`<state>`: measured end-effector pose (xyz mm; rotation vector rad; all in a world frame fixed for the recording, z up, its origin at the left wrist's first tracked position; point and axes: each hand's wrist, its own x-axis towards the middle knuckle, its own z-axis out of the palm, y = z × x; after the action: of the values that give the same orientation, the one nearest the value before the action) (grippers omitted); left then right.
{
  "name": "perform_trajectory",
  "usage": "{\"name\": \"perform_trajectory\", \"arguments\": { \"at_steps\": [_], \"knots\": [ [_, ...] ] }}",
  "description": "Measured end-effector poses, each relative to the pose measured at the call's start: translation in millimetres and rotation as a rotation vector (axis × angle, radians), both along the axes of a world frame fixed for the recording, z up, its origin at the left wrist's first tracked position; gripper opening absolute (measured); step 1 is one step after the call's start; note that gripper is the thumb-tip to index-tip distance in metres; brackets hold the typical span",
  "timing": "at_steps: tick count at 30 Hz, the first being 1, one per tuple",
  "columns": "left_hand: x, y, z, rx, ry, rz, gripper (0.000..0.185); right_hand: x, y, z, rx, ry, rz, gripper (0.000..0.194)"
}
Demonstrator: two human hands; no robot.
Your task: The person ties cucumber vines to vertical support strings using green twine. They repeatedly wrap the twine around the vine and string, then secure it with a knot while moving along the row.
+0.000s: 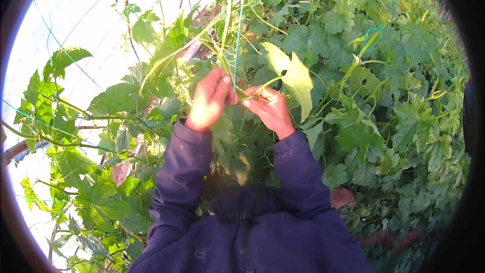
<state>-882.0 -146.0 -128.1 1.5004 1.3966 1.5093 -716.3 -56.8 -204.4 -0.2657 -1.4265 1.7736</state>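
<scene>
Both hands meet in front of my chest at a green climbing vine stem [225, 26]. My left hand [212, 94] pinches the stem between thumb and fingers, close to a taut green twine [238, 34] that runs upward. Just to its right, my right hand [267, 106] has its fingers closed on the vine near a leaf stalk [268, 84]. That stalk bears a pale yellow-green leaf [293, 77] with a small hole. Thin curly tendrils lie by the right fingertips. The exact spot where twine and stem meet is partly hidden by the fingers.
Dense lobed vine foliage [379, 129] fills the right side. Another stem [360, 58] there has green twine [373, 36] around it. At left, leafy vines [102, 204] and slanting twines [87, 79] stand before bright translucent sheeting [91, 11]. A reddish-brown block-like object [342, 196] lies low at right.
</scene>
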Motion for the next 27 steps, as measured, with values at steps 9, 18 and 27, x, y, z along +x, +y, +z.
{"name": "perform_trajectory", "arguments": {
  "at_steps": [9,18,27],
  "knots": [
    [3.5,-0.2,2.4,0.008,-0.048,0.059,0.018,5.1,-11.1,-10.4,0.253,-0.445,-0.221,0.02],
    [-4.4,0.6,2.5,0.043,-0.029,0.118,0.019,-8.1,-50.8,-59.7,0.543,-0.841,-0.24,0.02],
    [-6.4,14.4,28.2,0.186,0.074,0.259,0.022,7.8,-84.4,-154.5,0.608,-1.417,0.173,0.024]
  ]
}}
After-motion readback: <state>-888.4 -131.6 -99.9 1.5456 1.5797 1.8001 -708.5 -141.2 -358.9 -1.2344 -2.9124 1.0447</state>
